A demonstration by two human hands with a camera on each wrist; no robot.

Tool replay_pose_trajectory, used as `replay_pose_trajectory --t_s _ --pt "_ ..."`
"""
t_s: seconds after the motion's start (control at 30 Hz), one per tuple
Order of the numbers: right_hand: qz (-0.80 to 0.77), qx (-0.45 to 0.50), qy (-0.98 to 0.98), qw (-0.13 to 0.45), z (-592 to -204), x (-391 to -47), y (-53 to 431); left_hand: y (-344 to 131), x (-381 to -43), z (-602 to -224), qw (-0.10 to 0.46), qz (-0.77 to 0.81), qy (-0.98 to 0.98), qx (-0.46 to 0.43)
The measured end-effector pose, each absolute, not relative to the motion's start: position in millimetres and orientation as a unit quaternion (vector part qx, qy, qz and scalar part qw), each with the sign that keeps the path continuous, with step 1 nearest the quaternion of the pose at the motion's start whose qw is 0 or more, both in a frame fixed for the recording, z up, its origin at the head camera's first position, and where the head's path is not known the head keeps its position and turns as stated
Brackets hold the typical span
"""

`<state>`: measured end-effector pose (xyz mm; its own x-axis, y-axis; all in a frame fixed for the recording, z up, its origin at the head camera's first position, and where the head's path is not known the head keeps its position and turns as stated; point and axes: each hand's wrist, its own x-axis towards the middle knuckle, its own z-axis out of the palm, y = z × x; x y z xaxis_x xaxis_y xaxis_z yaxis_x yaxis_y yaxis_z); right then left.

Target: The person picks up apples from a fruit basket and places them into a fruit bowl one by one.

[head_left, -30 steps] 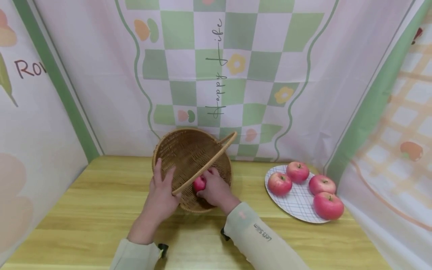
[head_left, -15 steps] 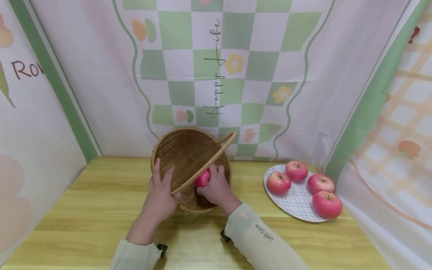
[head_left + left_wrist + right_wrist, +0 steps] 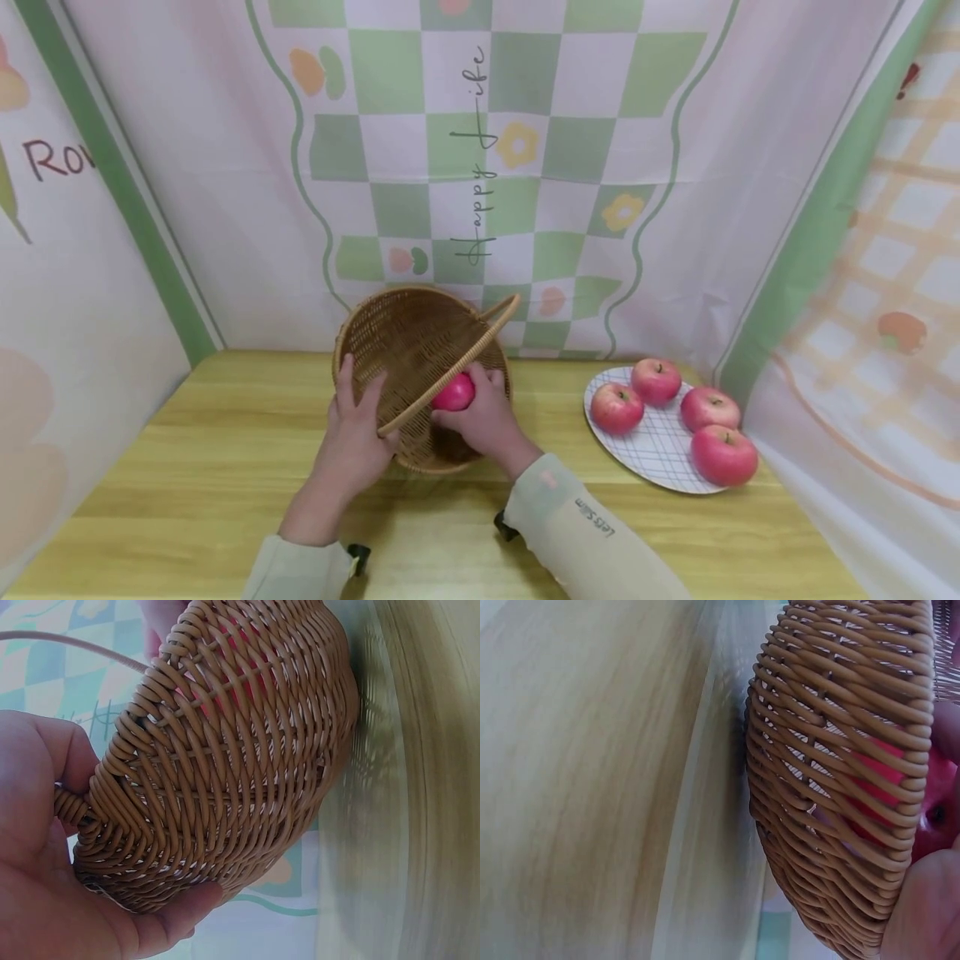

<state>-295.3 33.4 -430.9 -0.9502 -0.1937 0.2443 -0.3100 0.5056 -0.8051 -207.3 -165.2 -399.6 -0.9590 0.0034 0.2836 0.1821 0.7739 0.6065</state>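
Note:
A round wicker basket [image 3: 397,333] with an arched handle [image 3: 472,352] stands on the table, its opening facing up. My left hand [image 3: 356,442] grips the basket's near-left rim at the foot of the handle. The left wrist view shows the thumb and fingers around that rim [image 3: 112,769]. My right hand [image 3: 491,417] reaches inside on the right and holds a deep red apple [image 3: 454,392]. Part of this apple is hidden behind the handle and my fingers. In the right wrist view the apple [image 3: 934,802] shows at the rim, its dark dimple visible.
On the right lies a flat white plate [image 3: 652,458] with a grid pattern, bearing several pink-red apples [image 3: 723,456]. The wooden table [image 3: 225,458] meets a printed cloth backdrop [image 3: 517,175] close behind the basket. Cloth panels stand at both sides.
My right hand has raised the apple slightly inside the basket, and more of it shows below the handle. The left hand keeps its grip on the rim. The head view has shifted a little.

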Motion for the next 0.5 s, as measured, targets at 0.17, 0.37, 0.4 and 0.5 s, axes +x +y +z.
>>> replay_pose_trajectory --t_s 0.17,0.37,0.4,0.5 --pt "0.484 0.136 -0.862 0.058 -431.3 -296.8 34.5 -165.1 -207.9 -401.3 0.14 -0.328 -0.933 -0.052" --pt "0.506 0.139 -0.85 0.056 -432.0 -297.9 36.1 -164.5 -207.8 -402.0 0.149 -0.324 -0.932 -0.057" --pt "0.514 0.142 -0.844 0.057 -432.0 -298.1 36.5 -164.5 -207.6 -402.0 0.151 -0.323 -0.932 -0.058" --pt "0.521 0.153 -0.837 0.059 -432.1 -297.9 37.3 -164.4 -206.9 -401.4 0.152 -0.321 -0.933 -0.061"
